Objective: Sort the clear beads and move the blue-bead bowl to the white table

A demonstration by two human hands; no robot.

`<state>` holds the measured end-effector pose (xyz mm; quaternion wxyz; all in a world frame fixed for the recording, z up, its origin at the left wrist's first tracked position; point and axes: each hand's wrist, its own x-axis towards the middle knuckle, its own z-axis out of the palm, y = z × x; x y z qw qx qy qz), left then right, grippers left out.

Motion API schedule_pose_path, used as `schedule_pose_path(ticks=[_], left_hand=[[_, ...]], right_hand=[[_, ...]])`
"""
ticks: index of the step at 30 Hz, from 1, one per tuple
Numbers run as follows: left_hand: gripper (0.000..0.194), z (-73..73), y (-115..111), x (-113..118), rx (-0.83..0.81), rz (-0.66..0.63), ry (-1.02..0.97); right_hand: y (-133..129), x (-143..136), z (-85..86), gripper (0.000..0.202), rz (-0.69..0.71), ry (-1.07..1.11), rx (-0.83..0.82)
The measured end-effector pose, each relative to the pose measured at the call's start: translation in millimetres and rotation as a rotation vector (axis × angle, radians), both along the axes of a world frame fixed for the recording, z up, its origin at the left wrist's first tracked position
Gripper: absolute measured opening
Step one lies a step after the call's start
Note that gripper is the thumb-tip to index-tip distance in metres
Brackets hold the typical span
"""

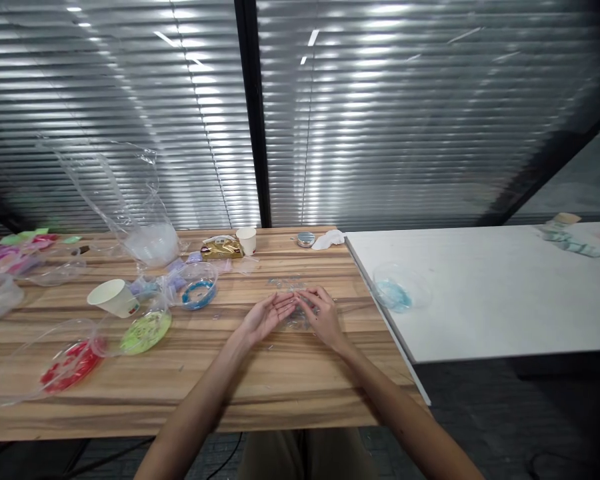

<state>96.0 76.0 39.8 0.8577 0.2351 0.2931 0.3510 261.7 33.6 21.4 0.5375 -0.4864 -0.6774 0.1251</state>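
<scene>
My left hand (266, 318) is palm up with its fingers stretched out, over the middle of the wooden table (300, 393). Beside it, my right hand (323, 315) has its thumb and index finger pinched together at the left fingertips. Whatever is between them is too small to make out. Small shiny bluish pieces (297, 321) lie scattered on the wood under and behind both hands.
Dishes with red (70, 367), lime green (146, 331) and blue (199, 295) contents stand left, near a tipped paper cup (114, 298). Behind are an upright cup (247, 241), gold packet (221, 249) and round tin (306, 239). A light-blue dish (394, 295) stands right.
</scene>
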Motion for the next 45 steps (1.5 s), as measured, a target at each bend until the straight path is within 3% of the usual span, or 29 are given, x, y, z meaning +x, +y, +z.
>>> schedule_pose_path(ticks=[4, 8, 12, 17, 19, 24, 28, 33, 36, 40, 45], left_hand=[[0.016, 0.3, 4, -4, 0.010, 0.061, 0.004], [0.018, -2.8, 9, -9, 0.006, 0.141, 0.019], [0.021, -1.5, 14, -11, -0.005, 0.216, 0.032], [0.021, 2.6, 17, -12, -0.021, 0.290, 0.029], [0.024, 3.9, 16, -13, -0.023, 0.303, 0.019], [0.023, 6.9, 14, -14, -0.012, 0.316, -0.011], [0.020, 7.5, 15, -14, -0.002, 0.323, -0.030], [0.016, 3.1, 17, -16, 0.005, 0.327, -0.046], [0.011, -1.7, 22, -19, 0.010, 0.330, -0.045], [0.023, -6.6, 30, -25, 0.023, 0.335, -0.038], [0.023, -8.0, 35, -31, 0.022, 0.255, -0.019]], right_hand=[[-8, 9, 17.0, 0.021, 0.016, -0.027, -0.036], [-50, 9, 29.5, 0.018, 0.176, -0.103, -0.166], [-109, -5, 17.9, 0.022, 0.390, -0.148, -0.406], [-144, -31, -1.4, 0.053, 0.369, -0.290, -0.299], [-144, -42, -2.3, 0.061, 0.345, -0.432, -0.227], [-138, -57, -2.1, 0.043, 0.383, -0.591, -0.126], [-134, -57, -8.4, 0.038, 0.379, -0.537, -0.143], [-127, -60, -12.1, 0.057, 0.273, -0.355, -0.259], [-120, -65, -12.7, 0.039, 0.217, -0.238, -0.281], [-114, -71, -15.7, 0.016, 0.151, -0.191, -0.266], [-113, -75, -19.0, 0.012, 0.125, -0.280, -0.230]])
